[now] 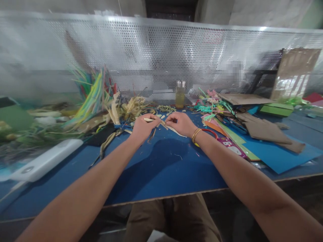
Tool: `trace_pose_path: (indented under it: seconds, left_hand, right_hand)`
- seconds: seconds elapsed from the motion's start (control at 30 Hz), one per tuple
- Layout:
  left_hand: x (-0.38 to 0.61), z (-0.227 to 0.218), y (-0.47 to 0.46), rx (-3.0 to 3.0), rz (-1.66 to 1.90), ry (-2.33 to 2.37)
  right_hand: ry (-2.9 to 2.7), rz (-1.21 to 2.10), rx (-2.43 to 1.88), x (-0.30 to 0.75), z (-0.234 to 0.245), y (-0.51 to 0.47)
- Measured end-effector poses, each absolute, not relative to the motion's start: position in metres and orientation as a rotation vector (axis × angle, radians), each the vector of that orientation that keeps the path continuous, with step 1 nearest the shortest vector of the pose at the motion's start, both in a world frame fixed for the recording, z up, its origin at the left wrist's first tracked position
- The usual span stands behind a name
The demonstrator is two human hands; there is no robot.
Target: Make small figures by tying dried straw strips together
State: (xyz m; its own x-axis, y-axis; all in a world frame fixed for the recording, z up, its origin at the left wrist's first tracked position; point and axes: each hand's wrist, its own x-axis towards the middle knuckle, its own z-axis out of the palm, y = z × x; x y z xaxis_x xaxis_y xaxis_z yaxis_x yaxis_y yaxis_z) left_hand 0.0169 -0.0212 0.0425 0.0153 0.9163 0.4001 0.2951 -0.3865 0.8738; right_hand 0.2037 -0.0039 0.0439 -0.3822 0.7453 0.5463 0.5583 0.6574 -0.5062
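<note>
Above the middle of the blue table, my left hand (146, 126) and my right hand (182, 123) work close together, fingertips almost meeting. Both are closed in a pinch on a thin, pale strip of dried husk (177, 131), whose tail runs out below my right fingers. A cream-coloured end (148, 119) sticks out over my left fingers; whether it belongs to the same strip I cannot tell. Husk scraps (151, 136) hang or lie just under my left fingertips. A gold bracelet (195, 135) circles my right wrist.
Dried husks (133, 107) and colourful strips (94, 97) lie at the left, near a white power strip (47, 161). A jar of yellowish liquid (180, 95) stands behind my hands. Scissors (214, 133), blue paper (272, 156) and cardboard (267, 131) lie right. Perforated metal (156, 50) rises behind.
</note>
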Motion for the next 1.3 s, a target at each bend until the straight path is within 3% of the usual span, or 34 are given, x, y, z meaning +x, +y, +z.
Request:
trace_pose_path:
  seconds: [0.2,0.43,0.6,0.97,1.3]
  left_hand:
    - [0.018,0.037,-0.017,1.716,1.433,1.359]
    - [0.030,0.026,-0.019,1.537,1.516,1.306]
    - [0.033,0.021,-0.018,1.515,1.515,1.249]
    - [0.011,0.044,-0.019,1.947,1.054,1.315]
    - [0.000,0.053,-0.015,1.785,0.929,1.212]
  right_hand:
    - [-2.091,0.260,-0.991,0.203,0.044,-0.005]
    - [-2.012,0.552,-0.852,0.189,0.033,-0.007]
    - [-1.896,0.587,-0.936,0.186,0.027,-0.005]
    - [-1.870,0.816,-1.073,0.197,0.030,0.002]
    - [-1.938,0.900,-1.063,0.200,0.033,0.001]
